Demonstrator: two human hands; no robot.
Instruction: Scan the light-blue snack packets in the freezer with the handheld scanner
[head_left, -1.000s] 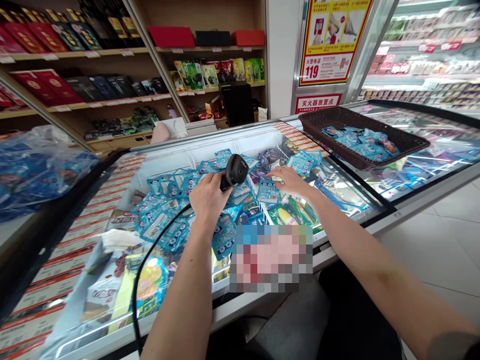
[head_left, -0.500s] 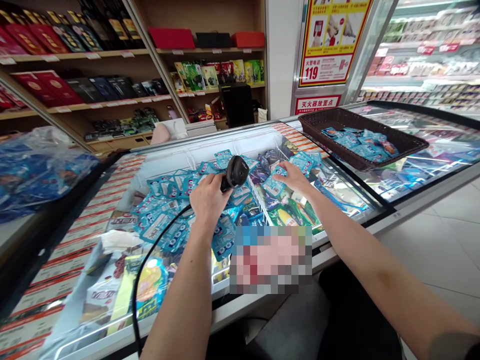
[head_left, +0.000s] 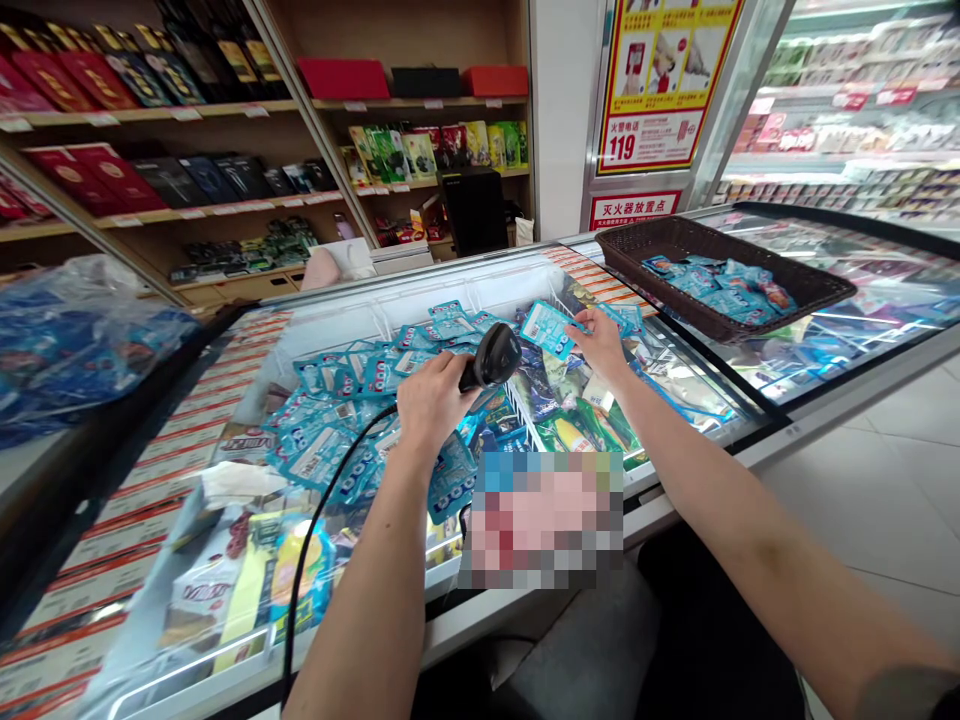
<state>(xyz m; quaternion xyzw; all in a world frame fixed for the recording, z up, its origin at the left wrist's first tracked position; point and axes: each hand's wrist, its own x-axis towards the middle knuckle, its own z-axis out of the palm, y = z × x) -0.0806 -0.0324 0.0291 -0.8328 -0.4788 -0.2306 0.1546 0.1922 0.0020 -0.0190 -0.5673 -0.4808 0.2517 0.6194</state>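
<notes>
My left hand [head_left: 433, 402] is wrapped round the handle of a black barcode scanner [head_left: 496, 356], its head pointing right. A black cable [head_left: 330, 500] runs from it down past my forearm. My right hand [head_left: 600, 343] pinches the edge of a small blue packet [head_left: 549, 328], with a white label facing up, over the freezer's right part. Many similar blue packets [head_left: 319, 455] lie in a loose heap on the freezer's left part, to the left of and beneath the scanner. A few more blue packets [head_left: 626, 318] lie just beyond my right hand.
A brown wicker basket [head_left: 795, 290] with blue packets stands on the freezer at right. At far left lies a clear plastic bag [head_left: 90, 320] of blue packets. A white wire divider [head_left: 523, 418] splits the freezer. Stocked shelves [head_left: 187, 110] stand behind.
My right hand has lifted the blue packet up and away, tilting it toward the scanner's far side. My left hand has shifted the scanner slightly right and lower.
</notes>
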